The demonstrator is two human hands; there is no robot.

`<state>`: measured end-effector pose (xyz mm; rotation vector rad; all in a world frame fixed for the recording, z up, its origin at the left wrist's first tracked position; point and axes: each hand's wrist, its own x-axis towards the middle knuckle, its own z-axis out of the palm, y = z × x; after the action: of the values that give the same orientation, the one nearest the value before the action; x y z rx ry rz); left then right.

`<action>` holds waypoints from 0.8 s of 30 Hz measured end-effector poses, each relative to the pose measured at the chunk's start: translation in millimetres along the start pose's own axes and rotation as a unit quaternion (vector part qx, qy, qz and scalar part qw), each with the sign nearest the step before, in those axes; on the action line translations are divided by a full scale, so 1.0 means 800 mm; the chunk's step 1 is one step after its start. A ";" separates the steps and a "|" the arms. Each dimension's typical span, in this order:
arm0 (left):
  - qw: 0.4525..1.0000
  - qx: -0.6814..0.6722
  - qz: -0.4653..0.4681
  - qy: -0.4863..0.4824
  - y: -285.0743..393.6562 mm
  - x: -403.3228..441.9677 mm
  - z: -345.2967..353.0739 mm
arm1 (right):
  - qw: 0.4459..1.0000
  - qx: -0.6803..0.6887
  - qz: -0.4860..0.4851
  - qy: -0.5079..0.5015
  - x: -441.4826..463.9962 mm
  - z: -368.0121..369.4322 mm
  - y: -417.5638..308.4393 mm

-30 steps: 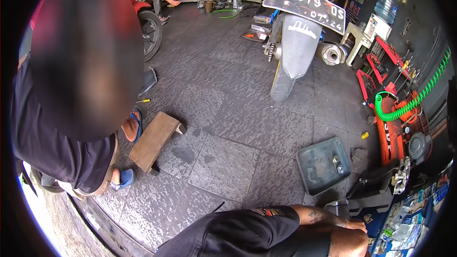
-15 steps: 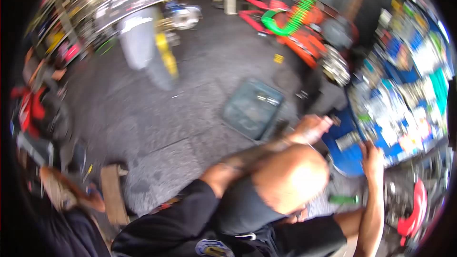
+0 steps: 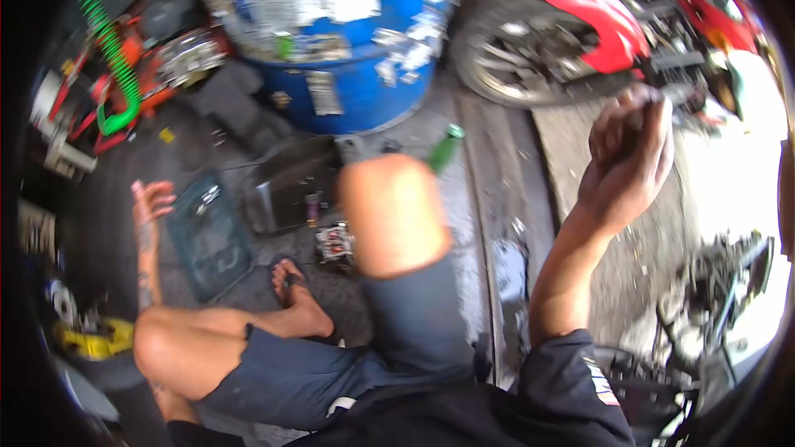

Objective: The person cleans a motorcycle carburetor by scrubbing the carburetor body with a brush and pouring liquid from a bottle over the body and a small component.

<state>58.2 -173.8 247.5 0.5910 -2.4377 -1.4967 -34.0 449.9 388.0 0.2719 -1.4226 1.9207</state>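
My left hand is raised at the left with its fingers apart, holding nothing, beside the upper left edge of a grey-green tray with small metal parts in it. At the right, my right hand is up in the air with fingers curled together; what they hold, if anything, is too blurred to tell. Behind that hand is the red fender of a motorcycle. A small metal part lies on the floor between my knees, near a black bin-like object.
Ahead stands a blue drum covered with labels. A green bottle is on the floor beyond my knee. An orange machine and a green coiled hose are at the upper left. Motorcycle parts are at the lower right.
The view has swung right, bringing the drum to the middle and the red-fendered motorcycle into sight. My left hand now has spread fingers near the tray; my right hand has risen away from the drum.
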 end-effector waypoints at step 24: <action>0.951 -0.075 0.027 -0.298 0.115 0.021 0.288 | 0.827 -0.318 0.399 -0.237 -0.253 -0.041 0.332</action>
<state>-66.8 39.9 224.0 0.0304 -2.6752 -2.0464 -53.6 359.5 65.6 -0.2385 -2.7502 1.8732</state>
